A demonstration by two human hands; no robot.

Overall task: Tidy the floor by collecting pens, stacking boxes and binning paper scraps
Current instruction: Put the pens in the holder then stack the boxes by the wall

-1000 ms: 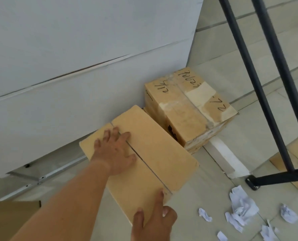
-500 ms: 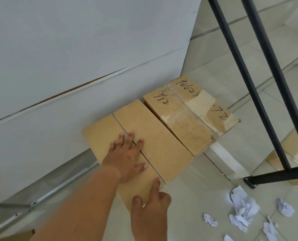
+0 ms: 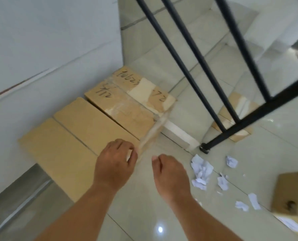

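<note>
A plain cardboard box (image 3: 71, 136) stands on the floor against the white wall. Right beside it, touching, is a taped box with handwriting (image 3: 127, 98). My left hand (image 3: 116, 162) hovers over the plain box's near right corner, fingers curled, holding nothing. My right hand (image 3: 169, 174) is just right of it above the tile, loosely curled and empty. Several crumpled white paper scraps (image 3: 202, 169) lie on the floor to the right. Another small cardboard box (image 3: 291, 193) sits at the right edge.
A black metal frame (image 3: 221, 108) with slanted bars stands right of the boxes, its foot (image 3: 204, 148) near the scraps. A further cardboard box (image 3: 235, 119) lies behind it. A white strip (image 3: 177, 134) lies by the taped box. A metal rail (image 3: 23, 193) runs along the wall.
Both hands have lifted off the plain box and pulled back toward me. The box now rests flush beside the taped box. My view has shifted right, showing the small box at the right edge.
</note>
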